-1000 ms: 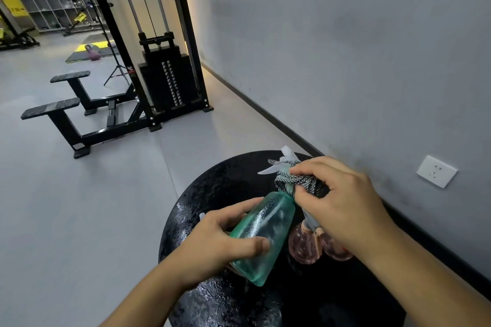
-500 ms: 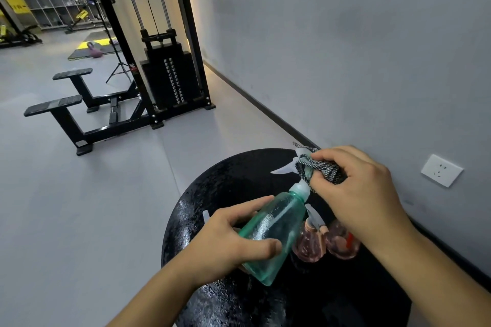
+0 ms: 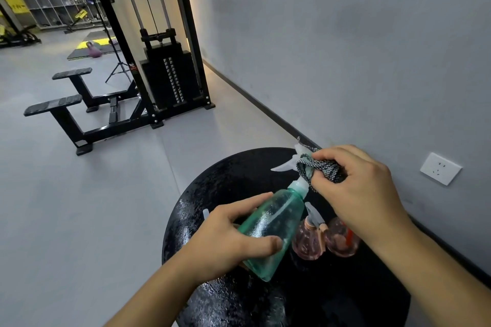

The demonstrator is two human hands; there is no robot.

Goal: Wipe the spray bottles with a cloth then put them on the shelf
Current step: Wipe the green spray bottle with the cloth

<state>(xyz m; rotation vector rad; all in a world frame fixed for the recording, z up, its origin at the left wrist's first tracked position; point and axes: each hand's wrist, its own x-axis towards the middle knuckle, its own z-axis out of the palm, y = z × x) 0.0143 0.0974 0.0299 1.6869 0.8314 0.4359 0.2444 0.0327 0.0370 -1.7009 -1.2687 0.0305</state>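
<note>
left hand (image 3: 228, 244) grip wraps green spray bottle (image 3: 271, 231), tilted above table (image 3: 220, 183) | right hand (image 3: 356, 188) grip pinches cloth (image 3: 318, 170) on nozzle | risk: tugging loosens bottle onto pink bottles (image 3: 324, 241)

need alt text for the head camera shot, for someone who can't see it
A person's left hand grips a tilted, translucent green plastic spray bottle above a round black table, while the right hand rubs a bunched grey patterned cloth over its white trigger head. Two small pink spray bottles stand on the table, with a black cable weight machine behind.
</note>
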